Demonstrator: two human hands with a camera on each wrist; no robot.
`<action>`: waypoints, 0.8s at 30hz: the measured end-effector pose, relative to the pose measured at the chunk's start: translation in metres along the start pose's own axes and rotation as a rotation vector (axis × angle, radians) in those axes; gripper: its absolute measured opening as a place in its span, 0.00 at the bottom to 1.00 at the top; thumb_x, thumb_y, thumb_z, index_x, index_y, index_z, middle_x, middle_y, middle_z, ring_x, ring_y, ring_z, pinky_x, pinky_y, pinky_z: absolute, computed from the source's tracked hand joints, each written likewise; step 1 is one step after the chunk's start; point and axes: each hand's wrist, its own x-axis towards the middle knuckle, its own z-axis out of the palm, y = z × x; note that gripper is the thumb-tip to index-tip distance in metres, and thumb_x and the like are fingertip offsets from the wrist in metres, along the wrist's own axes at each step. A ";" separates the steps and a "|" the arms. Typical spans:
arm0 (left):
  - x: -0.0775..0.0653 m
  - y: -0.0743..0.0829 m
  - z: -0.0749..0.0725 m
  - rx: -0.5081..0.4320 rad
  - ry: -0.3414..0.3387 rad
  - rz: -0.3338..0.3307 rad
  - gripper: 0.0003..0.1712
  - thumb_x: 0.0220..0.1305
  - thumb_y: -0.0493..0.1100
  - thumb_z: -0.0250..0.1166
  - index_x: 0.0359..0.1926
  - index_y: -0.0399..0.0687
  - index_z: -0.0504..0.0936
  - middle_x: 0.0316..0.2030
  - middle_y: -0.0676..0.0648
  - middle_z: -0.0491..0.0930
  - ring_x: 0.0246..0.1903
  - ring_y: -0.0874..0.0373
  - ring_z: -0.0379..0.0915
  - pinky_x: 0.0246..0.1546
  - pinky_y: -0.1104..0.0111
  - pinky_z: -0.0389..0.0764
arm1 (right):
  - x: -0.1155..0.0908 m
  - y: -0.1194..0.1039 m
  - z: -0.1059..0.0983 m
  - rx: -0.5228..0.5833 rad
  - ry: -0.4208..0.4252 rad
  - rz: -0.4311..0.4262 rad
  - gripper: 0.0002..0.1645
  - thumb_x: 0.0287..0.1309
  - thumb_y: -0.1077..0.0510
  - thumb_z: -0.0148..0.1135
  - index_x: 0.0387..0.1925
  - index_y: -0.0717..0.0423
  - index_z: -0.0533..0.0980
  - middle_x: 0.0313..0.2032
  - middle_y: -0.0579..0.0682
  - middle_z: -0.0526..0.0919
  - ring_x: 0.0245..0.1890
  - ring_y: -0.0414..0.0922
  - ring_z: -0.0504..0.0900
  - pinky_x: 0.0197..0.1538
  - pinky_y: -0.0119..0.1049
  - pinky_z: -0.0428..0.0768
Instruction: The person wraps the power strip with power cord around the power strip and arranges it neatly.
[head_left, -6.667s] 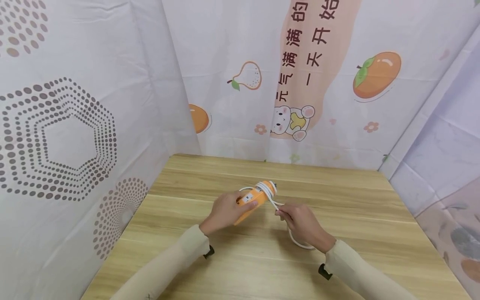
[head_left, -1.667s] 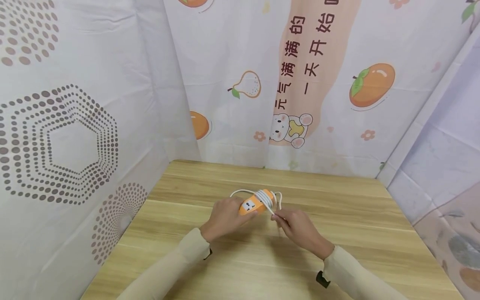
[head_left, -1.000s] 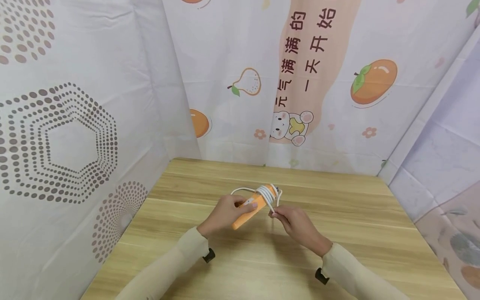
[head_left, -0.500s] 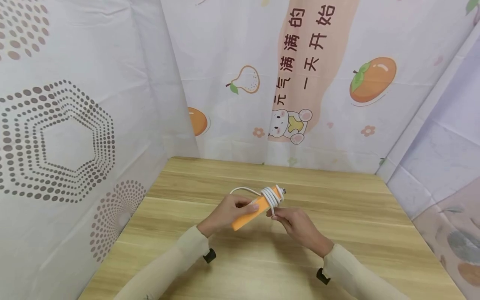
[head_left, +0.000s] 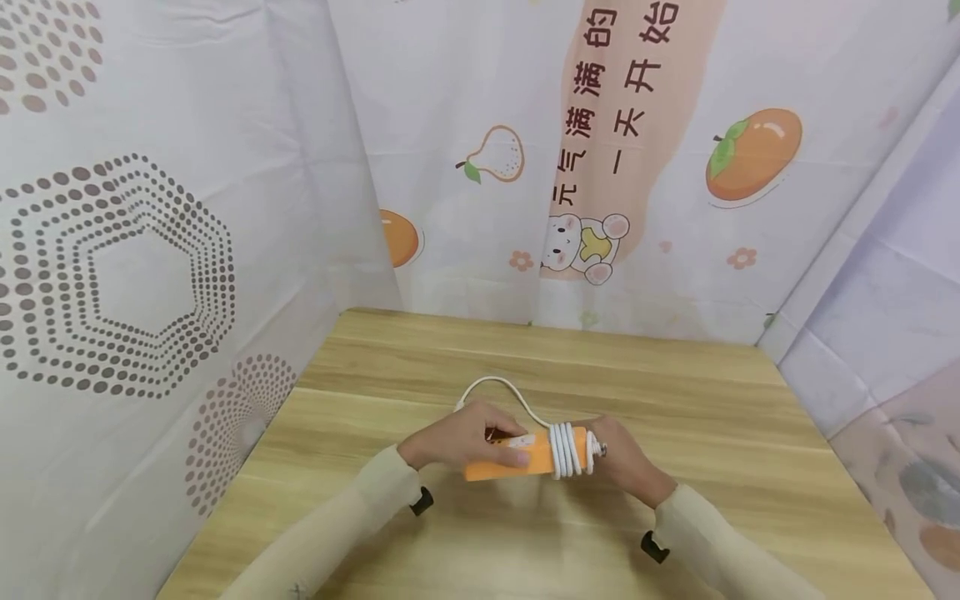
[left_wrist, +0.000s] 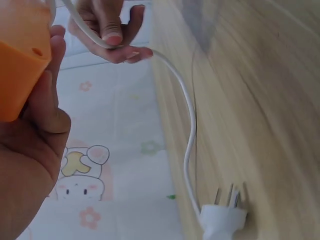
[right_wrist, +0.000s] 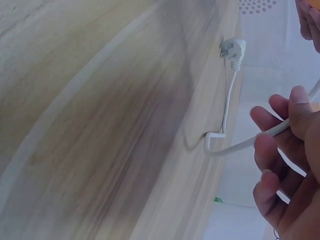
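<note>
An orange power strip point(head_left: 517, 458) is held above the table, its long side nearly level. My left hand point(head_left: 465, 437) grips its left part, thumb on the near face. White cord coils point(head_left: 566, 450) wrap the strip's right part. My right hand point(head_left: 622, 462) is behind the strip's right end, its fingers partly hidden in the head view. In the right wrist view, the right hand point(right_wrist: 290, 155) pinches the cord point(right_wrist: 240, 146) between thumb and fingers. The loose cord leads to a white plug point(left_wrist: 222, 220) with metal prongs, resting on the table.
The wood-grain table point(head_left: 420, 542) extends around both hands. A printed curtain point(head_left: 465, 225) hangs behind its far edge, with more curtains on the left point(head_left: 300, 192) and right point(head_left: 847, 367). A dark band point(head_left: 423, 502) shows beneath the left cuff.
The power strip has turned from slanted to nearly level and come closer. The right hand has passed behind its right end. More cord coils surround the strip than in the oldest frame.
</note>
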 end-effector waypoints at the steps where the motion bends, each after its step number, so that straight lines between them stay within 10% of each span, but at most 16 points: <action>1: 0.001 0.001 0.000 0.044 -0.016 0.004 0.15 0.66 0.54 0.72 0.48 0.53 0.90 0.36 0.60 0.83 0.32 0.67 0.72 0.33 0.74 0.75 | 0.001 0.000 -0.002 -0.009 -0.009 -0.005 0.07 0.59 0.64 0.70 0.39 0.53 0.87 0.37 0.45 0.90 0.36 0.41 0.87 0.40 0.42 0.84; 15: 0.009 -0.002 0.011 0.513 -0.133 0.160 0.22 0.63 0.64 0.71 0.21 0.58 0.77 0.18 0.64 0.63 0.19 0.75 0.54 0.21 0.79 0.57 | 0.006 -0.002 -0.006 -0.157 -0.017 0.005 0.02 0.64 0.54 0.71 0.35 0.46 0.87 0.22 0.33 0.82 0.23 0.27 0.76 0.29 0.33 0.78; 24: 0.006 -0.016 0.023 0.842 -0.150 0.105 0.30 0.60 0.73 0.67 0.17 0.61 0.67 0.17 0.64 0.58 0.17 0.73 0.48 0.18 0.79 0.55 | 0.010 -0.010 0.002 -0.221 0.037 -0.076 0.10 0.58 0.51 0.75 0.25 0.46 0.84 0.20 0.34 0.80 0.19 0.27 0.66 0.25 0.28 0.71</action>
